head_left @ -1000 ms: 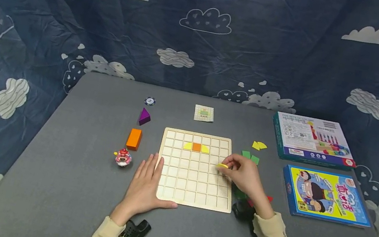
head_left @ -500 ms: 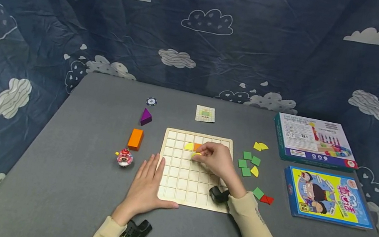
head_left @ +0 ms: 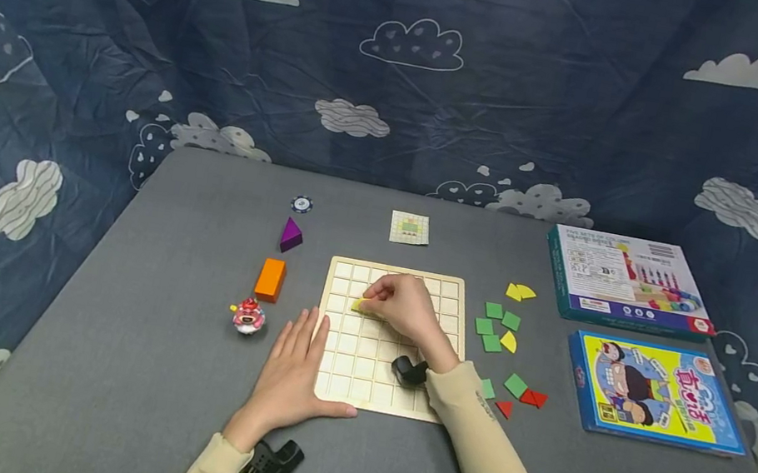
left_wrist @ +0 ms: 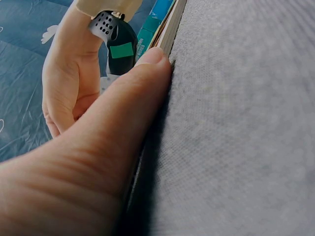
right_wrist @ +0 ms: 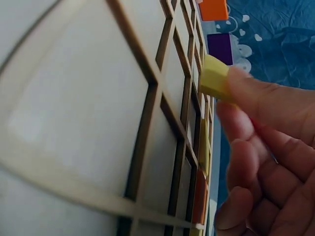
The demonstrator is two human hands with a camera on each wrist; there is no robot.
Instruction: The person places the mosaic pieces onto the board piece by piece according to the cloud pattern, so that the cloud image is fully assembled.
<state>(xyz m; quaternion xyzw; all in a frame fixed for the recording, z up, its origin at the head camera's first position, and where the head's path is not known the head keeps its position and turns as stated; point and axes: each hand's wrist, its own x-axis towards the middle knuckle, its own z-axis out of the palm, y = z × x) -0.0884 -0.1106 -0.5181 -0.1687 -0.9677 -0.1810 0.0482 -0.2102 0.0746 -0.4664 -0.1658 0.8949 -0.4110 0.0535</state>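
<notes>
My right hand (head_left: pixel 404 307) pinches a yellow quarter-round tile (right_wrist: pixel 214 76) between thumb and fingertips, over the upper left part of the wooden grid board (head_left: pixel 348 366). In the right wrist view the tile is tilted, right at the grid's ridges. An orange tile (right_wrist: pixel 199 196) and a yellow tile (right_wrist: pixel 204 147) sit in cells there; the hand covers them in the head view. My left hand (head_left: pixel 289 377) lies with straight fingers along the board's left side, its thumb (left_wrist: pixel 128 96) against the near edge.
Several green square tiles (head_left: pixel 493 311), yellow tiles (head_left: pixel 508 341) and red triangles (head_left: pixel 534 398) lie right of the board. Two boxes (head_left: pixel 632 285) stand farther right. An orange block (head_left: pixel 270 280), purple prism (head_left: pixel 291 235) and small toy (head_left: pixel 248 317) are left; a pattern card (head_left: pixel 410 228) lies behind.
My right hand has carried the yellow tile leftward from the board's right edge to its upper left cells. The left hand has stayed in place.
</notes>
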